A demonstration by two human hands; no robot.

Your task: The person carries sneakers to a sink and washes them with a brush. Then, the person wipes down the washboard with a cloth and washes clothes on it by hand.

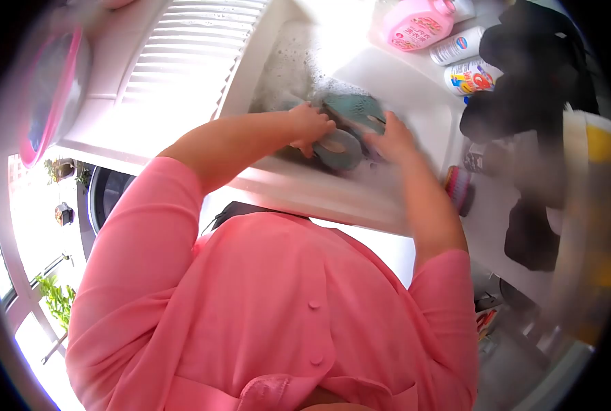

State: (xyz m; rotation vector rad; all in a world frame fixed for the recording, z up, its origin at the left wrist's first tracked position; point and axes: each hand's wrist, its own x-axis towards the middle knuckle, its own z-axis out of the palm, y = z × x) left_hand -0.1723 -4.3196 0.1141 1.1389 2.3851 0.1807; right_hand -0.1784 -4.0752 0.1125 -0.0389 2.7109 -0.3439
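Note:
Two grey-green items that look like slippers lie in cloudy, sudsy water in the white sink (415, 75). The nearer slipper (339, 152) has a pale oval patch, and my left hand (311, 127) curls its fingers over its left end. Behind it sits the teal slipper (357, 108), partly covered with foam. My right hand (392, 139) is at its right edge, with thumb and fingers bent around that side. Blur and water hide just where the fingertips press.
A ribbed washboard (192, 51) slopes at the sink's left. Beyond it stands a pink-rimmed basin (52, 96). On the right ledge are a pink detergent bottle (418, 26), white bottles (471, 75), a striped brush-like item (458, 186) and dark cloth items (524, 75).

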